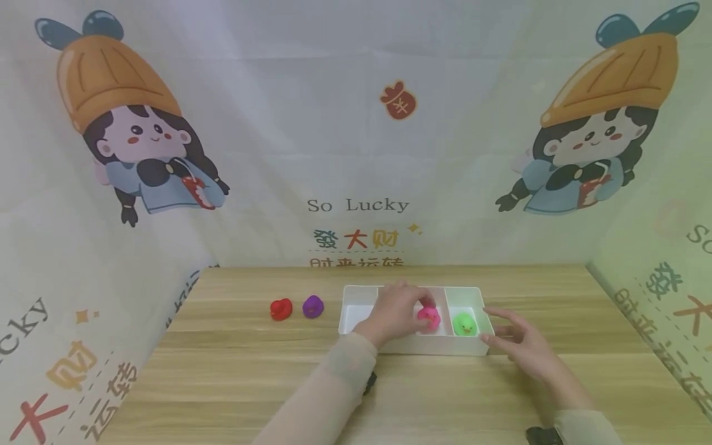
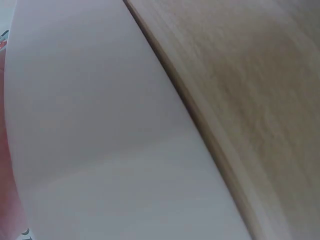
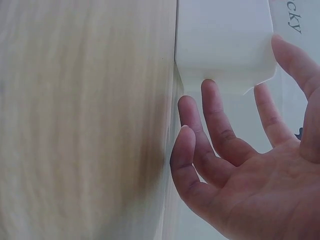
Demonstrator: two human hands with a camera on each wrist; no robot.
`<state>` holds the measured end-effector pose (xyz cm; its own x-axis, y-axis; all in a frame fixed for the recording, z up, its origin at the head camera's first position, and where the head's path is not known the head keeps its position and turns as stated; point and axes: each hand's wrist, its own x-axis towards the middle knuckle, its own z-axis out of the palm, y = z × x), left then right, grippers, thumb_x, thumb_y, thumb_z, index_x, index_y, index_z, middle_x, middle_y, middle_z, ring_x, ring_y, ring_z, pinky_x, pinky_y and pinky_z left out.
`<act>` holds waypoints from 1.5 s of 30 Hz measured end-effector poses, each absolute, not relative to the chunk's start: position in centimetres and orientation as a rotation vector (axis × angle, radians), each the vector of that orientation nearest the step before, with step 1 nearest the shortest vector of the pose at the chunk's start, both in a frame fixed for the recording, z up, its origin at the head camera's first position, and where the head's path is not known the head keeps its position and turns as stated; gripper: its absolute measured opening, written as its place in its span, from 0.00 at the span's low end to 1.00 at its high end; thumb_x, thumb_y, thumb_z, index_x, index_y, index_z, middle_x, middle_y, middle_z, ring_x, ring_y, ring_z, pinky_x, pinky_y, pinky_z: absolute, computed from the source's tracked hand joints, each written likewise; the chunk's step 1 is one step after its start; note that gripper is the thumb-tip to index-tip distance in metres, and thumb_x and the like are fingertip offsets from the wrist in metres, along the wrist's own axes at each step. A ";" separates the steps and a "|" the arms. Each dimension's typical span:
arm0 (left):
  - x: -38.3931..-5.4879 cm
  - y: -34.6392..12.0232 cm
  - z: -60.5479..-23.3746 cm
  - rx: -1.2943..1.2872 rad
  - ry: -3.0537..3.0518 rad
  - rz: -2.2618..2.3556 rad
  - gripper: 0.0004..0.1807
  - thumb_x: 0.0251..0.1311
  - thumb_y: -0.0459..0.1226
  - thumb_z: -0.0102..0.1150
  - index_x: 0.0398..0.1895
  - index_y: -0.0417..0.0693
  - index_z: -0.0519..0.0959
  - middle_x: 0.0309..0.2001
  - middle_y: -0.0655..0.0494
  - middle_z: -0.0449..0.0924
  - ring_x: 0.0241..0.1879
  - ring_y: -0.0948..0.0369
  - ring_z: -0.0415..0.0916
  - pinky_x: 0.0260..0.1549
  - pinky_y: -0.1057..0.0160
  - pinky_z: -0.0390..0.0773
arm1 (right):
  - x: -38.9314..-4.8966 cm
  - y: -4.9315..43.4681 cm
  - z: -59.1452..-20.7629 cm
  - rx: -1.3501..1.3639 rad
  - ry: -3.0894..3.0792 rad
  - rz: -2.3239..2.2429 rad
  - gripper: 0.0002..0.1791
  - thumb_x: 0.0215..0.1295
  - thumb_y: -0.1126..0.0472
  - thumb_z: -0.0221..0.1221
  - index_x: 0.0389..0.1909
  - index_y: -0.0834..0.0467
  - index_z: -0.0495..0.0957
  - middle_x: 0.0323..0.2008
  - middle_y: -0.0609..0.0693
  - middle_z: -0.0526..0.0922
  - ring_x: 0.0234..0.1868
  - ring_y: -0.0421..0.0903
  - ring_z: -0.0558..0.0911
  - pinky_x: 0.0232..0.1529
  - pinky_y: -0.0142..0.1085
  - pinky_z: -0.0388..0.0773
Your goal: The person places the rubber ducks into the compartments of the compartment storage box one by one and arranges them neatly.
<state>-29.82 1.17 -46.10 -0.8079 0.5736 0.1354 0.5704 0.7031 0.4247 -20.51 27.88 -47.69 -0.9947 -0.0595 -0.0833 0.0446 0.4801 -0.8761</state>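
Note:
A white divided tray (image 1: pixel 434 345) rests on the table, its long side facing me. In the head view my left hand (image 1: pixel 396 309) reaches over its front wall and pinches a pink rubber duck (image 1: pixel 430 318) inside a middle compartment. A green rubber duck (image 1: pixel 465 324) sits in the rightmost compartment. My right hand (image 1: pixel 523 346) is at the tray's right end, thumb by the front corner and a fingertip at the rim. Its fingers (image 3: pixel 212 100) are loosely spread against the end wall in the right wrist view. The tray's wall (image 2: pixel 100 110) fills much of the left wrist view.
Left of the tray, a red duck (image 1: pixel 280 309) and a purple duck (image 1: pixel 313 306) stand side by side on the wooden table (image 1: pixel 233 383). A printed cloth (image 1: pixel 356 154) hangs behind the table and along both sides.

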 end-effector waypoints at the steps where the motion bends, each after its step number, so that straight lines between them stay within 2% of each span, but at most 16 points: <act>1: -29.8 1.2 -46.1 0.971 2.896 0.709 0.11 0.58 0.46 0.74 0.43 0.65 0.83 0.40 0.76 0.82 0.46 0.64 0.68 0.55 0.57 0.68 | -20.5 27.9 -47.7 -0.009 2.612 -1.555 0.37 0.69 0.53 0.67 0.76 0.54 0.65 0.58 0.70 0.82 0.48 0.54 0.87 0.41 0.41 0.78; 15: -29.9 2.0 -46.3 0.880 2.960 0.609 0.12 0.54 0.47 0.76 0.39 0.63 0.83 0.38 0.73 0.83 0.40 0.65 0.67 0.49 0.60 0.62 | -20.3 27.8 -47.5 -0.011 2.628 -1.528 0.37 0.69 0.53 0.66 0.76 0.55 0.64 0.60 0.72 0.80 0.52 0.58 0.87 0.41 0.41 0.80; 21: -29.7 2.2 -46.1 0.839 2.947 0.602 0.14 0.52 0.46 0.78 0.40 0.62 0.83 0.36 0.72 0.81 0.38 0.65 0.69 0.49 0.60 0.63 | -20.3 27.8 -47.7 -0.009 2.611 -1.557 0.37 0.69 0.55 0.67 0.75 0.56 0.65 0.58 0.71 0.82 0.48 0.55 0.88 0.40 0.42 0.78; 26: -29.7 2.4 -45.7 0.812 2.932 0.624 0.14 0.51 0.45 0.79 0.39 0.61 0.83 0.35 0.71 0.81 0.39 0.66 0.71 0.51 0.59 0.65 | -20.6 27.8 -47.7 -0.008 2.613 -1.556 0.37 0.69 0.55 0.67 0.75 0.56 0.65 0.59 0.72 0.81 0.49 0.56 0.87 0.40 0.41 0.79; 29: -29.8 2.4 -45.6 0.781 2.884 0.680 0.14 0.51 0.43 0.79 0.37 0.59 0.81 0.34 0.68 0.80 0.37 0.65 0.72 0.48 0.61 0.70 | -20.6 27.8 -47.6 -0.015 2.619 -1.547 0.37 0.69 0.55 0.66 0.75 0.56 0.65 0.58 0.72 0.81 0.50 0.56 0.87 0.40 0.41 0.79; 34: -29.6 2.4 -45.7 0.731 2.816 0.771 0.15 0.51 0.38 0.79 0.35 0.56 0.79 0.32 0.65 0.78 0.34 0.63 0.72 0.37 0.66 0.74 | -20.5 27.7 -47.6 -0.008 2.615 -1.541 0.37 0.69 0.55 0.66 0.76 0.56 0.64 0.58 0.71 0.81 0.49 0.55 0.87 0.40 0.42 0.79; 45: -29.5 2.5 -45.7 0.713 2.809 0.782 0.14 0.52 0.37 0.79 0.35 0.55 0.79 0.31 0.65 0.77 0.34 0.63 0.72 0.37 0.67 0.74 | -20.4 27.6 -47.7 0.016 2.606 -1.548 0.38 0.69 0.55 0.67 0.76 0.56 0.64 0.59 0.72 0.80 0.50 0.56 0.87 0.42 0.42 0.80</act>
<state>-29.49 2.49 -45.72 -0.8779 0.4787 -0.0079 0.4058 0.7528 0.5183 -20.39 27.63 -47.69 -0.9939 -0.0471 -0.1002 0.0655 0.4800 -0.8748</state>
